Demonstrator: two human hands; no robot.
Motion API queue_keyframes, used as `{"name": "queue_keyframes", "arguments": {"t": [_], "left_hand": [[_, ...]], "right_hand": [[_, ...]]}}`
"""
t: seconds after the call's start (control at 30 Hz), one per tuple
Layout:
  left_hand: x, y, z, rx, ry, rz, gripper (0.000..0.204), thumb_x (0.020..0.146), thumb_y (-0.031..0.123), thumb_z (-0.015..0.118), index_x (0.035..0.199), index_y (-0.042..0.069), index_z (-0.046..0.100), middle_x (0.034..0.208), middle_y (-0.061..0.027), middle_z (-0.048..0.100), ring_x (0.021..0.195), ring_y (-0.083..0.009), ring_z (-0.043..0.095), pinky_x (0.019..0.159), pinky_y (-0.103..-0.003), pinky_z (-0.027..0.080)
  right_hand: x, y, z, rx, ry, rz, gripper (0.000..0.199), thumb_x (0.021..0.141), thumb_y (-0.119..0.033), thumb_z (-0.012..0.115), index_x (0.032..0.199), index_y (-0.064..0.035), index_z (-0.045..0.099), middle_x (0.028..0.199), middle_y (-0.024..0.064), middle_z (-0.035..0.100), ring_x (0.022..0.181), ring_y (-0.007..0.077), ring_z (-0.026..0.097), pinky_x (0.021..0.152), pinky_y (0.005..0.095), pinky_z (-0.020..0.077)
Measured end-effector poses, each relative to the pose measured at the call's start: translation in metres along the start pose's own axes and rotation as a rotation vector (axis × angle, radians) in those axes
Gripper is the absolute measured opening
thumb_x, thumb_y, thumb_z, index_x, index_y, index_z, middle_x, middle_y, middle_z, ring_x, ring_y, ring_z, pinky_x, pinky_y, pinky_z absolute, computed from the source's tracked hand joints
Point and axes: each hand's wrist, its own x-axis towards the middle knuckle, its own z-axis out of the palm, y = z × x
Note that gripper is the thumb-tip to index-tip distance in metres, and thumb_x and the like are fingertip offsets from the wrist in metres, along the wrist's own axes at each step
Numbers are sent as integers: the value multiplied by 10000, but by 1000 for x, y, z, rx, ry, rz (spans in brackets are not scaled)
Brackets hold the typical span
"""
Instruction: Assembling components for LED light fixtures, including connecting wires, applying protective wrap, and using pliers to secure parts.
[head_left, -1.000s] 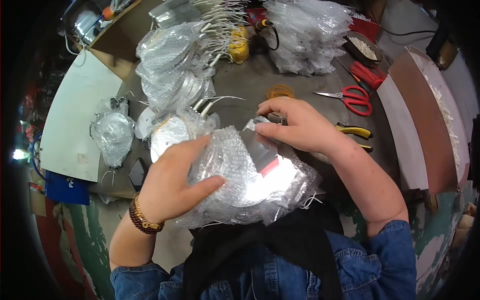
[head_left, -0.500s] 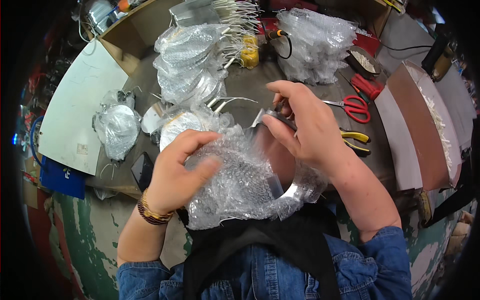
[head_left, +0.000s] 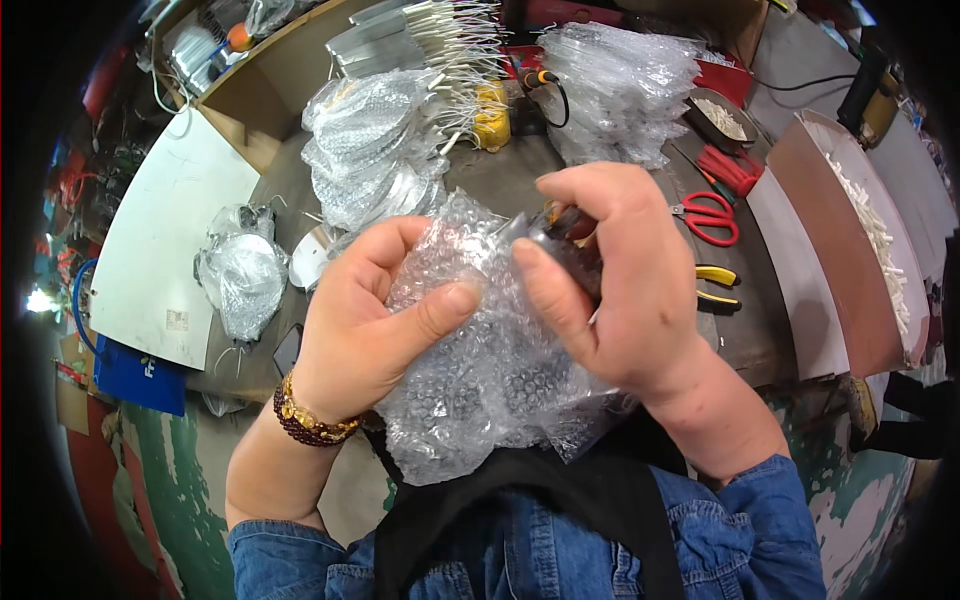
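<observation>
A crinkled clear bubble-wrap bag (head_left: 450,385) lies over my lap, its upper part raised between my hands. My left hand (head_left: 365,320) is closed on the bag's upper left edge, thumb laid across the front. My right hand (head_left: 640,280) grips a dark, shiny piece (head_left: 572,255) between thumb and curled fingers at the bag's upper right. The bag and fingers hide most of that piece, so its kind cannot be made out. Just beyond my left hand lies a small pale disc (head_left: 309,262).
A stack of bubble-wrapped pieces (head_left: 365,160) and a pile of clear bags (head_left: 615,90) stand at the back. Red-handled scissors (head_left: 710,218) and yellow-handled pliers (head_left: 716,275) lie at right, near a carton of white sticks (head_left: 800,240). A white panel (head_left: 160,240) is at left.
My left hand has moved from hovering over the bubble wrap to gripping its edge. The bag has come up, covering the shiny brownish surface seen before. My right hand still holds the dark piece.
</observation>
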Motion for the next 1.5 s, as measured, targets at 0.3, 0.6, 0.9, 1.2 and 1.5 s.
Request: {"name": "queue_keyframes", "arguments": {"t": [0.3, 0.6, 0.9, 1.2, 1.5], "left_hand": [[0, -12, 8, 401, -29, 196, 266, 905, 48, 706, 1143, -27, 614, 1021, -33, 666, 926, -82, 613, 832, -238, 497], [34, -1, 0, 745, -316, 281, 145, 843, 58, 728, 972, 9, 683, 823, -73, 688, 700, -131, 663, 640, -251, 505], [45, -14, 11, 864, -410, 300, 170, 828, 91, 756, 965, 9, 696, 838, -91, 703, 682, -171, 663, 614, -266, 486], [50, -27, 14, 1071, -516, 490, 794, 677, 366, 855, 1318, 20, 539, 1072, -177, 622, 982, -351, 602, 868, -444, 469], [24, -54, 27, 1154, -357, 414, 1021, 584, 300, 886, 1432, -11, 409, 1186, -201, 578, 1084, -385, 564, 953, -445, 445]], "right_hand": [[-25, -6, -16, 105, -94, 40, 445, 974, -318, 607, 1227, 46, 573, 1112, 183, 631, 966, 297, 629, 809, 375, 515], [-73, 14, -61, 311, -215, 653, 287, 961, -186, 623, 1188, -11, 646, 1063, 141, 694, 876, 222, 668, 728, 332, 519], [-82, 6, -58, 71, -236, 260, 233, 713, -168, 813, 907, -88, 710, 1122, 76, 661, 1008, 303, 585, 872, 414, 463], [-97, 19, -45, 357, -286, 618, 146, 796, -174, 760, 872, -62, 704, 1106, 106, 669, 1034, 305, 582, 929, 411, 443], [-93, 13, -38, 352, -345, 588, 177, 802, -191, 761, 921, -65, 725, 1101, 94, 672, 1036, 283, 586, 919, 400, 453]]}}
